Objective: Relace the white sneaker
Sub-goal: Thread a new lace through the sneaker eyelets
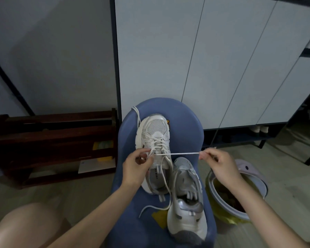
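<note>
A white sneaker (155, 138) lies on a blue stool (184, 122), toe pointing away from me, partly laced. My left hand (137, 167) pinches the lace at the shoe's left eyelets. My right hand (220, 163) pinches the white lace (179, 154) and holds it taut, stretched sideways to the right from the eyelets. A loose lace end (147, 209) trails over the stool toward me; another loop (136, 111) hangs past the toe. A second sneaker (186, 203) lies beside it, toe toward me.
A dark wooden rack (52, 144) stands on the floor at left. A bin with a yellow liner (227, 199) sits at right under my right forearm. White cabinet doors (204, 59) rise behind the stool. My knee (25, 228) shows at bottom left.
</note>
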